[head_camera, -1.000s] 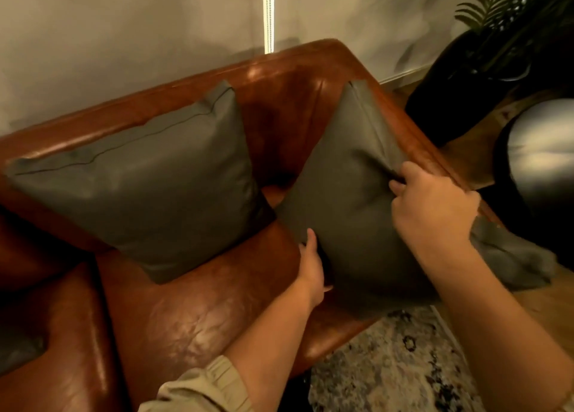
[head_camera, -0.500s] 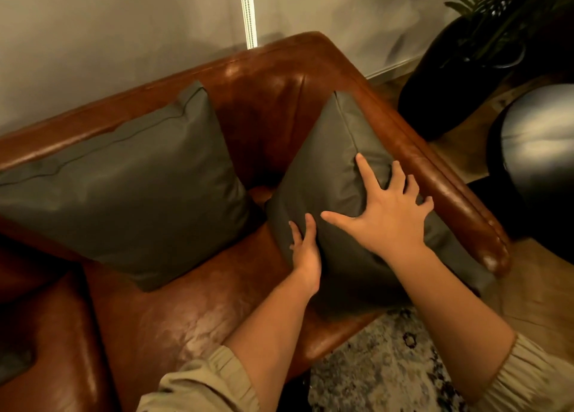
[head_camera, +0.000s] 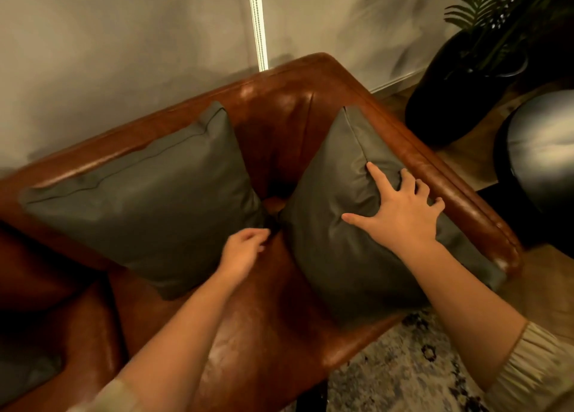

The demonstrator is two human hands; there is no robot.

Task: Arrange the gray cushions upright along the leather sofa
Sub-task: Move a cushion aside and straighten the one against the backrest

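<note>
While pressing flat on right cushion [head_camera: 351, 240], right hand [head_camera: 400, 216] splayed; left hand [head_camera: 240, 250] now releasing, curling empty; nearly settled upright.

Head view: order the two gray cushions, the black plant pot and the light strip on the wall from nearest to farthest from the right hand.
1. Right gray cushion, under the right hand, against the armrest.
2. Left gray cushion, against the backrest.
3. Black plant pot, on the floor past the armrest.
4. Light strip, up the wall behind the sofa.

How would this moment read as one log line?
right hand: flat on right cushion | left hand: loosely curled between cushions | left cushion: leaning on sofa back
</note>
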